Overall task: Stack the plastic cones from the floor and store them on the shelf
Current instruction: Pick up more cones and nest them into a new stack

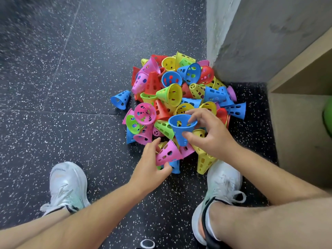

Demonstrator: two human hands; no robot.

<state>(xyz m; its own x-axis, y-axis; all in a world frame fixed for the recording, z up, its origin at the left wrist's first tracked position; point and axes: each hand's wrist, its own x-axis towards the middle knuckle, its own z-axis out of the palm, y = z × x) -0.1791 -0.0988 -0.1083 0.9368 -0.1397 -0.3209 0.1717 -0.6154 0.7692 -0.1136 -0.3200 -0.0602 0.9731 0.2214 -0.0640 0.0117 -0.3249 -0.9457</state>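
View from the head, looking down. Nearest the camera, 2 white shoes stand on the floor [53, 72], a dark speckled mat: the left shoe [67, 186] well clear of the cones, the right shoe [221, 186] touching a yellow cone [203, 163] at the near edge of the pile [179, 94].

Between the shoes, the left hand [152, 163] grips a pink cone [168, 152] lying on its side at the pile's near edge, thumb under it and fingers curled over it.

Just beyond, the right hand [211, 134] holds a blue cone [181, 129] above the pile, wide mouth up; the thumb presses its side and a fingertip hooks over the rim, while the other fingers are spread loosely.

The pile is a loose heap of perforated cones in pink, blue, yellow, green and red, lying in all directions on the floor.

1 stray cone [121, 99], blue, lies on its side just left of the pile.

Behind the pile rises a grey wall [251, 42]. To the right stands the shelf [296, 126], a pale wooden unit; a green object [327, 119] inside it is cut by the frame edge, possibly a ball.
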